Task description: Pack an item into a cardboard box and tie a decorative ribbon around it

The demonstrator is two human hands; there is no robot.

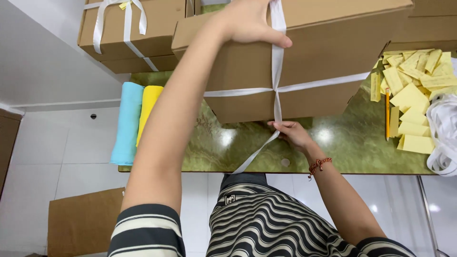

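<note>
Green marble table (333,152) — white tiled floor (57,157).

My brown cardboard box (304,62) sits closed on the green table, tipped up slightly toward me. A white ribbon (276,71) crosses on its front face, one band running across and one up, its loose tail trailing off below.
</note>
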